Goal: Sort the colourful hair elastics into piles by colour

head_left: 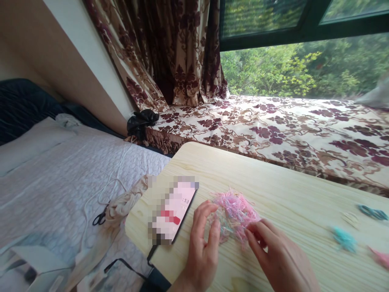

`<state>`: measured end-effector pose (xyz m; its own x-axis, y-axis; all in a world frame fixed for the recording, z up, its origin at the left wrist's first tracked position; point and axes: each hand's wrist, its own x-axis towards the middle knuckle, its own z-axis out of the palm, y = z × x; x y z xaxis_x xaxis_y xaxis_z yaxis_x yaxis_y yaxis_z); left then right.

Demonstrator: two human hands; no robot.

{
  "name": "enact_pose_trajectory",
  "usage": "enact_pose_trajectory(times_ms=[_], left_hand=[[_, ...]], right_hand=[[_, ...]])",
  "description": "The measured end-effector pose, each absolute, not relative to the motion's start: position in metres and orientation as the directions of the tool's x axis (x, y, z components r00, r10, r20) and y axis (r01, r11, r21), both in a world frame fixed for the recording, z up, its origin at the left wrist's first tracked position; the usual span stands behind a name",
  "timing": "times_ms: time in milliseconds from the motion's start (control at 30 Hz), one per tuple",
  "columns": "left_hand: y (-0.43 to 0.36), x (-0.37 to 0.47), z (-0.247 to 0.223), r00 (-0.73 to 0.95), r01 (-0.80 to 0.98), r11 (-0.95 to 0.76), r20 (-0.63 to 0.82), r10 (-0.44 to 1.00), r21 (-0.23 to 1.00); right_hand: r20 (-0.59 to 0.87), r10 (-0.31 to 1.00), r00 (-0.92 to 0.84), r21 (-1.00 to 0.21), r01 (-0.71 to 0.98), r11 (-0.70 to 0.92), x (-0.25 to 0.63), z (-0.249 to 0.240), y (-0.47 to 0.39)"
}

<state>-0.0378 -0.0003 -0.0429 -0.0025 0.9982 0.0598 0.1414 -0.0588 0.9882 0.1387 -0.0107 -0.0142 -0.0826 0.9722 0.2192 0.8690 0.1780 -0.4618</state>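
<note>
A loose pile of thin pink and pale iridescent strands [236,209] lies on the light wooden table [209,162]. At the pile's left edge is my left hand [203,243], its thumb and fingers apart and curved, with nothing seen held between them. My right hand [273,251] is at the pile's lower right edge, thumb and index finger pinched together at the pink strands. A phone [178,207] with a lit, partly pixelated screen lies left of my left hand, with a black cable at its lower end.
Small bundles lie at the table's right: blue [373,212], cream [350,219], turquoise [344,239] and pink [379,257]. Left is a bed [69,162] with black scissors [99,219], cloth [121,207] and white cables. Behind are a floral-covered window seat [273,125] and curtains [188,52].
</note>
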Motion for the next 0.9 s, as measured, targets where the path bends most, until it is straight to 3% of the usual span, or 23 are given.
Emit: enact_pose_trajectory(times_ms=[167,400,900], left_hand=[[0.000,-0.037,-0.040,0.002,0.136,-0.082,0.082,0.997,0.987],[0.000,-0.038,-0.036,-0.013,0.145,-0.083,0.086,0.996,0.986],[-0.001,-0.038,-0.036,-0.008,0.142,-0.083,0.085,0.996,0.986]], right_hand=[[0.112,0.992,-0.055,-0.577,0.809,0.110,0.160,-0.014,-0.018],[0.057,0.998,-0.025,-0.635,0.771,0.055,0.162,-0.019,-0.025],[0.107,0.991,-0.081,-0.531,0.838,0.126,0.166,-0.018,-0.043]])
